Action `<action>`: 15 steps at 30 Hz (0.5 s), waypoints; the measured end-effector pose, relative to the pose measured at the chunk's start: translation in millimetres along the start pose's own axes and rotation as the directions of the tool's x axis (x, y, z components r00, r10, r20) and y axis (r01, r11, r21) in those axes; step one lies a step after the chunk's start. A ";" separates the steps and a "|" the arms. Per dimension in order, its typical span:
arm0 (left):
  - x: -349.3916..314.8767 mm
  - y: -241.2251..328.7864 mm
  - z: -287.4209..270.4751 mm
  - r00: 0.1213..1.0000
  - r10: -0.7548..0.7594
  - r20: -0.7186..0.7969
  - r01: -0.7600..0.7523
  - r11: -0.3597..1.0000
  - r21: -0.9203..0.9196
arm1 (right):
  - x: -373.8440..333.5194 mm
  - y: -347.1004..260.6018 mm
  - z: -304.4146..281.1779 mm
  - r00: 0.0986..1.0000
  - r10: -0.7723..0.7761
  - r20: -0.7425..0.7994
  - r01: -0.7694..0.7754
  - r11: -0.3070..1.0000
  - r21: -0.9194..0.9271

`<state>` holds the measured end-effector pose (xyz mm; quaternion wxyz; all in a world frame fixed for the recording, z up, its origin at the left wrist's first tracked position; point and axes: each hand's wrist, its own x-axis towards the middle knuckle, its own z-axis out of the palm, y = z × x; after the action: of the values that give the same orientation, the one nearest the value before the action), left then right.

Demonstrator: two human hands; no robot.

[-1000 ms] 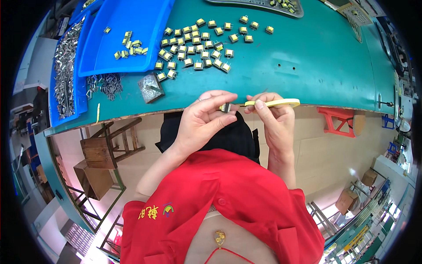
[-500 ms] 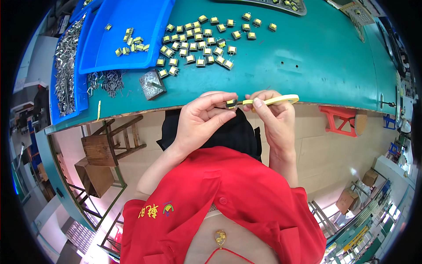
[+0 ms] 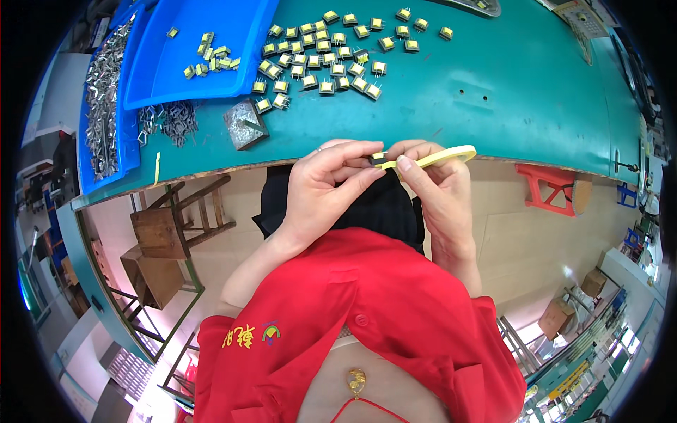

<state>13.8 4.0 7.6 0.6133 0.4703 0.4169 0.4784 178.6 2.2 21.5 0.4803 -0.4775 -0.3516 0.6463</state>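
Observation:
Between the thumb and fingers of my left hand (image 3: 326, 185) is a small transformer (image 3: 379, 159) with a dark core and yellow wrapping. My right hand (image 3: 441, 185) pinches a narrow roll of yellow tape (image 3: 457, 153). The tape's free end reaches the transformer's side, and the two hands almost meet in front of the table edge. Beyond them, many similar transformers (image 3: 326, 87) lie grouped on the green table (image 3: 536, 106). A metal block (image 3: 244, 125) sits nearer, left of my hands.
A blue tray (image 3: 190, 93) at the far left holds several yellow-wrapped parts. Beside it stands a blue bin (image 3: 131, 141) of metal clips, with loose dark core pieces (image 3: 178, 123) nearby. A yellow tape strip (image 3: 157, 169) hangs at the edge. Stools (image 3: 553, 189) stand below.
The transformer and the tape have come closer together; the tape's end now lies against the transformer's side. My right hand has shifted slightly left, and the view has shifted a little.

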 end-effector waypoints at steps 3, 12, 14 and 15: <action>-0.4 -1.2 -1.0 1.000 0.014 0.001 -0.014 0.999 0.036 | 0.3 0.6 -0.3 1.000 0.005 -0.002 -0.005 1.000 0.009; -1.4 -0.7 1.2 0.999 0.044 0.001 -0.044 0.995 0.087 | -0.2 0.4 3.3 1.000 -0.011 -0.026 0.010 0.999 -0.038; -1.6 -0.4 1.0 0.999 0.045 0.002 -0.045 0.995 0.086 | -0.1 0.2 3.7 1.000 -0.012 -0.025 0.011 0.999 -0.051; -1.5 -0.2 1.0 0.999 0.042 0.004 -0.043 0.995 0.095 | 0.0 0.1 3.6 1.000 -0.014 -0.025 0.012 0.998 -0.064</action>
<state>14.5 2.4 7.7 0.5802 0.5082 0.4286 0.4705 175.2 2.2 22.6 0.4733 -0.4985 -0.3690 0.6256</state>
